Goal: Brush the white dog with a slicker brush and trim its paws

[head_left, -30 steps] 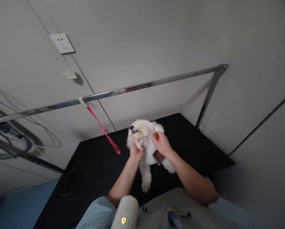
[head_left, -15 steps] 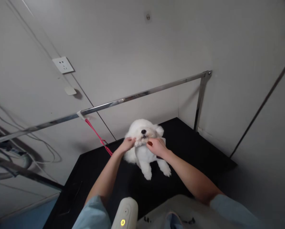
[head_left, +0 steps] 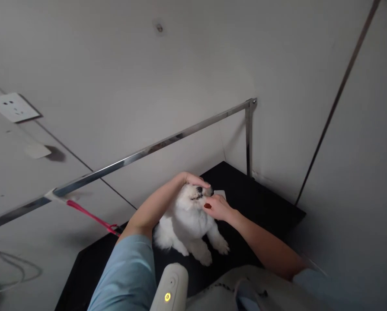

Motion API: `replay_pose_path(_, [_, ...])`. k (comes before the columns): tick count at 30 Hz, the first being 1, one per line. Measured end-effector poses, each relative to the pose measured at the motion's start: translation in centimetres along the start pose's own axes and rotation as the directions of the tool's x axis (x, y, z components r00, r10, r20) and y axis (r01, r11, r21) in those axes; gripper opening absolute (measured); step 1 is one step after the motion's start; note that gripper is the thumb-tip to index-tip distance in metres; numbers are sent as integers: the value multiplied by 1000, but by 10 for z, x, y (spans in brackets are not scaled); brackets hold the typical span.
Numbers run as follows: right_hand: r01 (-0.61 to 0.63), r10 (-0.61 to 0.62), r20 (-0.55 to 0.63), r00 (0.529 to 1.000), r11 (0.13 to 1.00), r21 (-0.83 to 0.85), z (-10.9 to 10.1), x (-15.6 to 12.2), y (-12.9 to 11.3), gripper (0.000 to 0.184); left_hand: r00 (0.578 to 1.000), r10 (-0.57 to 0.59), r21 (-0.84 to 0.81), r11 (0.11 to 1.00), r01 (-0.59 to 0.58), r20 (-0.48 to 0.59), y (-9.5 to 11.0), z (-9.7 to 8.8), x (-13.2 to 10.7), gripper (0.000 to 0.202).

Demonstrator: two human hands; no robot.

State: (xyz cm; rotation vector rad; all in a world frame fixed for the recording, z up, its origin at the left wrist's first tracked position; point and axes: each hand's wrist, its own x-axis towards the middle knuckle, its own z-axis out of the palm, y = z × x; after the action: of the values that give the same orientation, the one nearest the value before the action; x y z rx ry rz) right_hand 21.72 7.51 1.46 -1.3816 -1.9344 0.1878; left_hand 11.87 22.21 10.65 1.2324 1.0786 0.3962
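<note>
A small white fluffy dog [head_left: 185, 224] sits on the black table [head_left: 264, 207], muzzle raised toward me. My left hand [head_left: 193, 179] lies over the top of its head, fingers stretched and slightly curved, gripping nothing. My right hand [head_left: 218, 208] is at the dog's muzzle with fingers pinched together. A small pale end of a tool [head_left: 219, 193] shows behind that hand; I cannot make out what it is. Both forearms reach in from below, with light blue sleeves.
A shiny metal bar [head_left: 148, 150] spans above the table on an upright post [head_left: 248, 138]. A red leash [head_left: 92, 217] hangs from the bar at the left. A white device with a yellow light [head_left: 168, 290] is close below. Walls stand close behind and right; a socket [head_left: 13, 107] is on the left.
My left hand has moved from the dog's cheek up onto the top of its head. The dog has settled lower and turned its muzzle to my right hand. The view has swung right.
</note>
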Motion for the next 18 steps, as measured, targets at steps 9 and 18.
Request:
replay_pose_path(9, [-249,248,27,968,962,108,15,-8,54,29,925,307,787,503,-359,226,-17,-15,-4,35])
replay_pose_path(18, [-667,210,650,730,425,612,36,-113,-1,39,866,439,945,98,-312,240,-19,4,-7,35])
